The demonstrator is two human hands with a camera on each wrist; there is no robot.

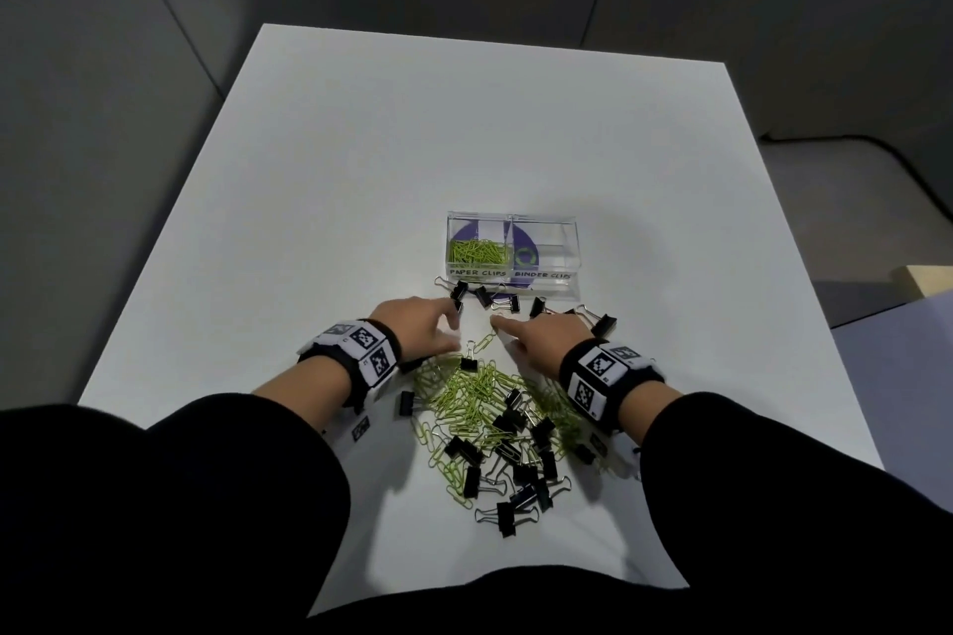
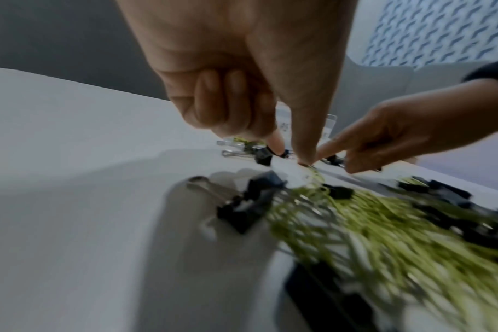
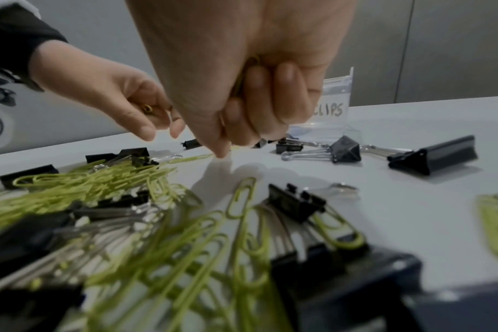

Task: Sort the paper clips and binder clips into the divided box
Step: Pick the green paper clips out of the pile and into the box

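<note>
A clear divided box stands mid-table, labelled PAPER CLIPS on the left and BINDER CLIPS on the right. Green paper clips lie in its left half. A mixed pile of green paper clips and black binder clips lies near me. My left hand points its index finger and thumb down, and the index tip touches a binder clip. My right hand curls its fingers round a few paper clips, while its index tip presses on a loose paper clip on the table.
Several binder clips lie scattered just in front of the box, and more to my right. The white table stretches beyond the box. A dark cable and a pale wooden block sit off the table's right side.
</note>
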